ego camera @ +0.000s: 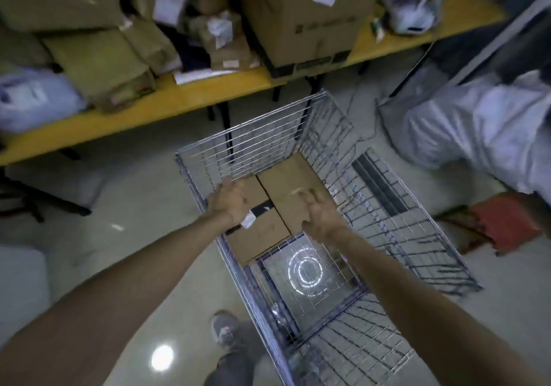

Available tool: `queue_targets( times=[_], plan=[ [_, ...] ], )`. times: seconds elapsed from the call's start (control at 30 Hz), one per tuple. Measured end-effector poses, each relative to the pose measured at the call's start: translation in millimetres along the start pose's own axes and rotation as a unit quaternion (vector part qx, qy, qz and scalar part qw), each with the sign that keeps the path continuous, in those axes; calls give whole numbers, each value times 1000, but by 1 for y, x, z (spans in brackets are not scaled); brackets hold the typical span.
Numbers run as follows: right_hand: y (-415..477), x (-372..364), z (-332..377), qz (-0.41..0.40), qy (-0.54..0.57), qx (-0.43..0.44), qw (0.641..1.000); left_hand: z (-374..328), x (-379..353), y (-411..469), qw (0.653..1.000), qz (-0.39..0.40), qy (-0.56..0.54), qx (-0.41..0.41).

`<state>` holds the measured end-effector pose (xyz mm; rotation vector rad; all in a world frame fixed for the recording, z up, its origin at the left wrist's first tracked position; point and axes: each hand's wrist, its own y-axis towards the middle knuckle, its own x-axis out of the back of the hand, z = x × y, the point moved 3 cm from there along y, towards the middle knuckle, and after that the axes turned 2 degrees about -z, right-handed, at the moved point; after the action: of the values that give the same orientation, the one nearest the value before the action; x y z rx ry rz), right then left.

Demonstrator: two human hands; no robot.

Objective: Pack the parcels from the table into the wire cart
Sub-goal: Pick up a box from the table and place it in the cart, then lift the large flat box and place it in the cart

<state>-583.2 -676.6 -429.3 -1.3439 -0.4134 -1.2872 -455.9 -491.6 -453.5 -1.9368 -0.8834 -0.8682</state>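
Observation:
The wire cart (pixel 247 130) stands on the floor in front of me, just below the yellow table (pixel 167 102). Two brown cardboard parcels lie side by side at its far end. My left hand (pixel 229 203) grips the far left corner of the left parcel (pixel 262 230), which has black tape and a white label. My right hand (pixel 320 214) hovers with spread fingers over the near edge of the right parcel (pixel 290 187); whether it touches is unclear. The near half of the cart floor is bare mesh.
The table carries a large cardboard box (pixel 304 18), flatter brown parcels (pixel 98 63) and a pale poly bag (pixel 32 99). A big grey sack (pixel 477 129) and a red object (pixel 507 221) lie on the floor at right. My shoe (pixel 223 332) is left of the cart.

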Motion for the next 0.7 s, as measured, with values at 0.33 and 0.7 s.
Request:
queue_targets(
  times=[0.33,0.7],
  plan=[
    [-65,69,72,-74,16,33,997,-35,117,-89,996,-73,-32,-43],
    [-157,154,139,-125,30,115,985,-31,229,-206,983,-180,11,-38]
  ],
)
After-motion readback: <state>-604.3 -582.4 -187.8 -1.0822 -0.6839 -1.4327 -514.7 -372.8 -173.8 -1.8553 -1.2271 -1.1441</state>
